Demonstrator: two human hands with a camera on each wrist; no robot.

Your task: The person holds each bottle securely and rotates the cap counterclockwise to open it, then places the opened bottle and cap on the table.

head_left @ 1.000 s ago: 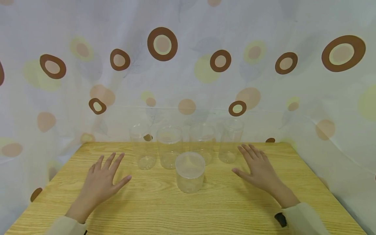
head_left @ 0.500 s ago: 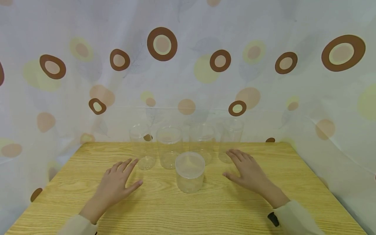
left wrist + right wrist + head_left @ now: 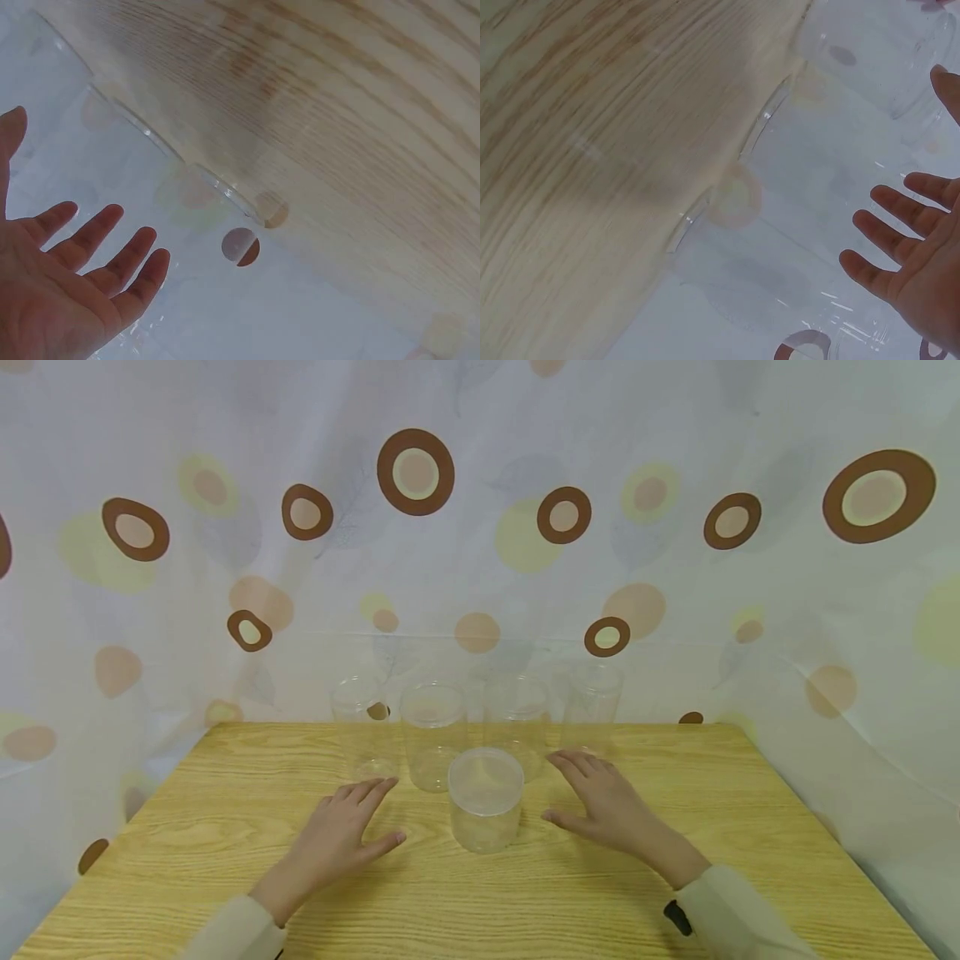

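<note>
A short, clear round jar point(image 3: 486, 814) with a frosted-looking top stands upright near the middle of the table. To its left, my left hand point(image 3: 337, 835) hovers with spread fingers, apart from the jar. On the other side my right hand point(image 3: 607, 806) is a little nearer, its thumb pointing towards the jar. Both hands hold nothing. In the left wrist view the left fingers point(image 3: 139, 266) are spread and loosely extended; the right fingers point(image 3: 885, 232) look alike in the right wrist view.
Behind the jar, several taller clear cylinders stand in a row: a slim one point(image 3: 360, 735) at left, two wider ones point(image 3: 433, 739) in the middle, another slim one point(image 3: 592, 706) at right. The wooden table point(image 3: 480, 910) ends at a patterned curtain point(image 3: 480, 568).
Both hands have moved inward towards the short jar, the left one rightward and the right one leftward. The jar and the cylinders have stayed in place.
</note>
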